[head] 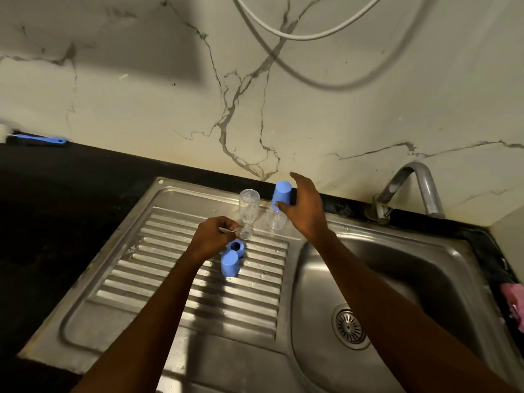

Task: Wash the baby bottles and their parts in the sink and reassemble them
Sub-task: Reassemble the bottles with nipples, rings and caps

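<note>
The steel surface [127, 279] beside the sink has ridges. The left hand [211, 239] pinches a small clear piece [226, 230]. Just past that hand stands a clear bottle [249, 211], probably light and slippery, so hold its middle. The right hand [304, 211] is spread wide, with its thumb touching a blue cap [281, 194].

Clear part [226, 230] in left fingers [224, 222] indistinct, pink cloth [513, 300] cut by right edge

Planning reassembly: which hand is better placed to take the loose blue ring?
Probably right: the left hand, though beside the blue ring, pinches a clear part; the right hand only touches the capped bottle.
</note>
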